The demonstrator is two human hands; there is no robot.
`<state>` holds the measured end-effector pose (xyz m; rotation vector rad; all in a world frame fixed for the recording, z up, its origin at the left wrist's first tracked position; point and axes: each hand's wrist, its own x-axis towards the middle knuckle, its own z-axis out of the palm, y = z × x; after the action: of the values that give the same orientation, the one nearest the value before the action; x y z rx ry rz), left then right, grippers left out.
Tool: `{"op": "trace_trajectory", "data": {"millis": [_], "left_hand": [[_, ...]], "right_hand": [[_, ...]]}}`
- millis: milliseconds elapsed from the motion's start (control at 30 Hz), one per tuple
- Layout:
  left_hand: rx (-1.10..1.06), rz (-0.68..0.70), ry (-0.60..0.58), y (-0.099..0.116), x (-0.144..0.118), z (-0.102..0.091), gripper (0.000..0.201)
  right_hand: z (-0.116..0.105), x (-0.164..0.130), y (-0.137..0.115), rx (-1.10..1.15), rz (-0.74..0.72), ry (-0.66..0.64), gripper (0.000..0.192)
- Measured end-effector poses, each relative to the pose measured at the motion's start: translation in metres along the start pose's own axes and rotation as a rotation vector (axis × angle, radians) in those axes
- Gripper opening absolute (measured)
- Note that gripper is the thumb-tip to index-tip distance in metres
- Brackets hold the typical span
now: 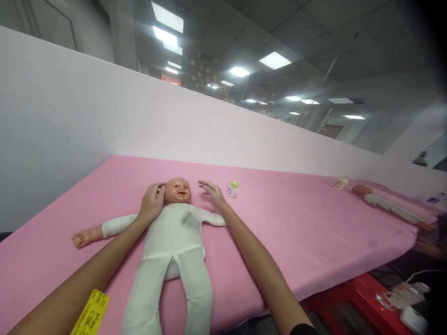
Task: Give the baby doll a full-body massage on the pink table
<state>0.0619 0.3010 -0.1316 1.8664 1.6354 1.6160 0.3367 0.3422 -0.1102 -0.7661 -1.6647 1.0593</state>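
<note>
A baby doll [174, 232] with a white cloth body lies on its back on the pink table cover [279, 223]. My left hand [152, 201] rests against the side of the doll's head, its fingers stretched up along the cheek and partly hidden by the head. On the other side my right hand [212, 193] hovers a little apart from the head, fingers extended and holding nothing. Just beyond my right hand stands a small clear bottle [232, 190] with a green cap and a printed label.
A second doll [391, 207] lies at the far right of the table, near a pale yellowish bottle [341, 182]. A white partition [209, 135] runs along the back. Below the table's right edge, a red stool [363, 298] holds a plastic bottle [401, 295] and a white object [414, 320].
</note>
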Motion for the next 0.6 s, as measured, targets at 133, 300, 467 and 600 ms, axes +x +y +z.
{"op": "trace_trajectory", "data": {"millis": [133, 300, 467, 600], "left_hand": [[-0.016, 0.006, 0.052, 0.005, -0.001, 0.0, 0.039], [-0.118, 0.126, 0.136, 0.052, -0.005, -0.009, 0.033], [-0.396, 0.109, -0.168, 0.137, -0.007, 0.002, 0.031], [-0.552, 0.03, -0.479, 0.172, 0.003, 0.058, 0.026]], "right_hand": [[-0.051, 0.01, -0.003, 0.018, -0.099, 0.31, 0.044], [-0.108, 0.01, 0.002, -0.022, -0.144, 0.684, 0.04], [-0.134, 0.002, 0.009, -0.077, -0.118, 0.796, 0.037], [-0.138, 0.001, 0.008, -0.138, -0.115, 0.785, 0.034]]}}
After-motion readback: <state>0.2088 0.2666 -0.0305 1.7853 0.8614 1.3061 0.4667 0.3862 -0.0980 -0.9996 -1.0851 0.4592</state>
